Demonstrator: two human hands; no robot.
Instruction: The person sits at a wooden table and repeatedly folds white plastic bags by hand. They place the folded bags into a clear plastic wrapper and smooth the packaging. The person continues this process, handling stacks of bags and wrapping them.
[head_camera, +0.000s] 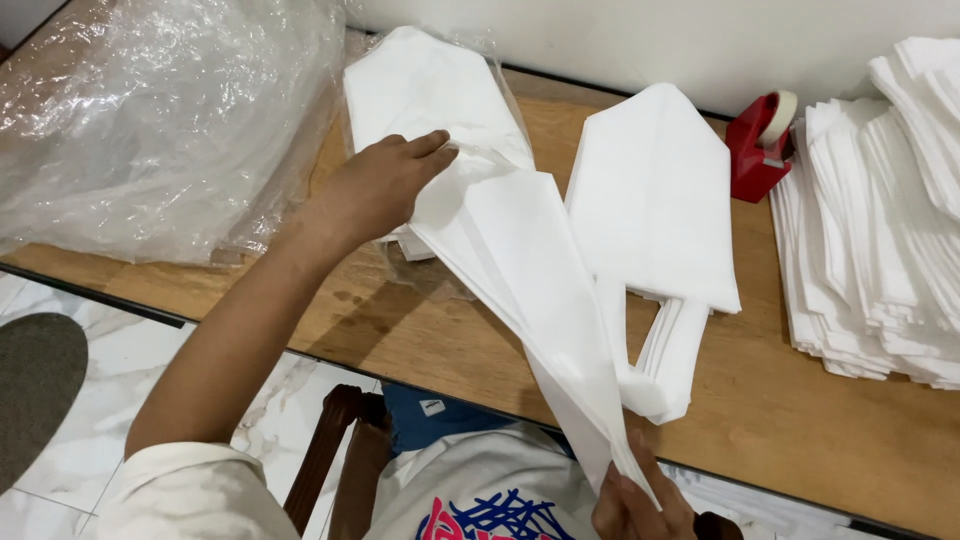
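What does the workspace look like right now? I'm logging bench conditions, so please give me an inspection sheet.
Surface: wooden table, brown, set against a light wall.
Job's things: white folded bag stretched between both hands; it is lifted off a pile in an open plastic wrapper.
Clutter: second folded white bag lying flat; tall stack of white bags at the right edge; red tape dispenser; crumpled clear plastic sheet.
Grippers: left hand grips the bag's upper end; right hand pinches its lower end.
Cables: nothing seen.
Surroundings: marble-pattern floor tiles, wooden chair part below the table edge.
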